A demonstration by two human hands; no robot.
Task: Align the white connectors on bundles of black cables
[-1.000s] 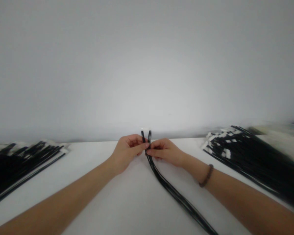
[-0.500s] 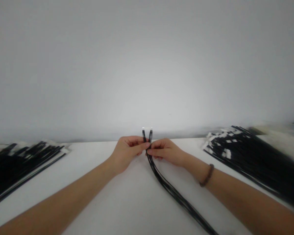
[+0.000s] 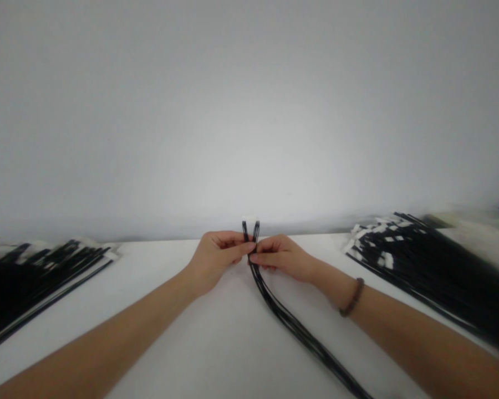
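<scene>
A bundle of thin black cables [image 3: 291, 324] runs from the lower right up to the middle of the white table [image 3: 216, 343]. Both hands meet at its far end. My left hand [image 3: 218, 257] pinches the cables from the left, thumb and forefinger closed. My right hand [image 3: 280, 256] pinches them from the right, fingers curled; a dark bead bracelet sits on that wrist. Above the fingers two cable ends stand upright, topped by a small white connector [image 3: 250, 220].
A pile of black cables with white connectors [image 3: 416, 255] lies at the right. Another pile of black cables [image 3: 37, 271] lies at the left. A plain white wall rises right behind the table's far edge.
Almost nothing differs. The upright cable ends with the white connector rose slightly half a second ago and have come back down a little. Both hands keep their grip.
</scene>
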